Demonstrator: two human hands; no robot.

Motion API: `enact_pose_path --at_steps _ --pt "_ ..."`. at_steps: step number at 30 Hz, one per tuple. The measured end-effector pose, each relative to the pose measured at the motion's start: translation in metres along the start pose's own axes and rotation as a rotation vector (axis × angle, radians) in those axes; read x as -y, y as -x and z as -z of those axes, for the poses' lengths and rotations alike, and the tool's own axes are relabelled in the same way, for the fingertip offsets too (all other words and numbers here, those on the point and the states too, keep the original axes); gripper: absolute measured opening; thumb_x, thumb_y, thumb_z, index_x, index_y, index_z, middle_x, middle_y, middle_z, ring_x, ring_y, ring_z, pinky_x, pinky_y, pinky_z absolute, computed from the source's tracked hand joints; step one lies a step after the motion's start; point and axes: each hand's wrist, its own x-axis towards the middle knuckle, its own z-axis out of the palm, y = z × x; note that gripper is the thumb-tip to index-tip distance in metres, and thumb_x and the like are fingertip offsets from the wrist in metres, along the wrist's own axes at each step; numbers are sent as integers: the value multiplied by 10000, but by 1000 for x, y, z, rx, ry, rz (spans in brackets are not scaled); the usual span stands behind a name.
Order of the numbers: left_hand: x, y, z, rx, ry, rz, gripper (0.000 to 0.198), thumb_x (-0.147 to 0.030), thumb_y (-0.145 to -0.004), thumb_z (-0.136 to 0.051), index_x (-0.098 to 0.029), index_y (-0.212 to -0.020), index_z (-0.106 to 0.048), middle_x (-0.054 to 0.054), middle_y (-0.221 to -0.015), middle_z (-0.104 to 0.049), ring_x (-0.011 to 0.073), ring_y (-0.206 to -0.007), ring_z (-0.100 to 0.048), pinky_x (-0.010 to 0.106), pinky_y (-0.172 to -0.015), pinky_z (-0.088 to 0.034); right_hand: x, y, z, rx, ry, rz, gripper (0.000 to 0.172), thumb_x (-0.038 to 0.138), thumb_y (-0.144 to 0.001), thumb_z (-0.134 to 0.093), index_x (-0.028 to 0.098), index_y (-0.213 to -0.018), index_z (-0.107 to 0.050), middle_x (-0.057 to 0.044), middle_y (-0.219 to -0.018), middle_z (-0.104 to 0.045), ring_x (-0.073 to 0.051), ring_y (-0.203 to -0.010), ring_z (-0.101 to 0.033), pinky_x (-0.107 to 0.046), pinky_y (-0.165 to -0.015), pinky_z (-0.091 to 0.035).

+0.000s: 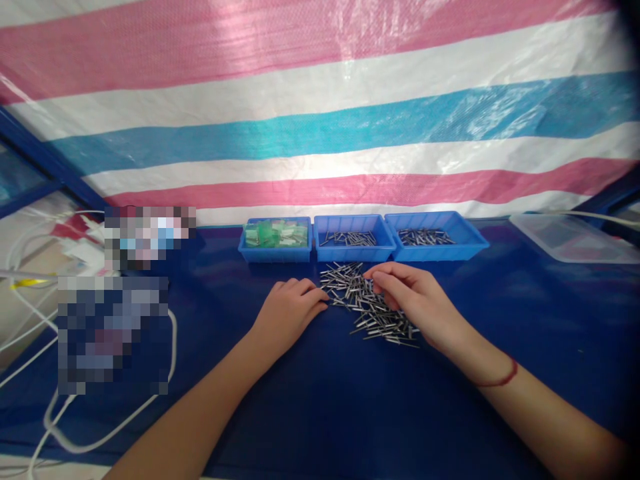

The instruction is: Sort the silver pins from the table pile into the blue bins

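A loose pile of small metal pins (363,300) lies on the dark blue table cover (320,400). My left hand (289,313) rests palm down just left of the pile, its fingers curled and the fingertips touching the nearest pins. My right hand (415,297) lies over the pile's right side with fingers bent and drawn together on the pins. Whether either hand has a pin pinched is hidden. A thin red cord circles my right wrist.
Three blue trays stand in a row behind the pile: the left tray (275,251) holds green plastic pieces, the middle tray (354,250) and right tray (435,245) hold metal pins. A clear plastic lid (570,239) lies far right. White cables (100,427) loop at the left. A striped tarp hangs behind.
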Motion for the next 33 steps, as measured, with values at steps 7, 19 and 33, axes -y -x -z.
enact_pose_path --at_steps 7,19,33 --pt "-1 1 -4 21 -52 16 166 -234 -938 -516 -203 -1053 -631 47 -965 -672 192 -857 -602 311 -752 -399 3 2 -3 20 24 -4 274 411 -803 -591 161 -809 -702 0 -638 -554 -92 -485 -416 -234 -440 -307" --pt "-18 4 -1 -177 482 90 313 -244 -963 -428 -201 -1268 -485 48 -965 -648 174 -874 -617 300 -833 -483 -1 15 -12 116 223 245 215 333 -838 -597 187 -962 -695 -53 -831 -686 -137 -591 -554 -270 -541 -435" --pt "-36 12 -6 -206 953 157 206 -350 -939 -500 -197 -1073 -526 62 -1039 -599 154 -878 -596 268 -778 -489 10 29 -23 152 52 318 149 319 -878 -584 196 -842 -661 -48 -791 -631 -157 -683 -578 -282 -577 -461"
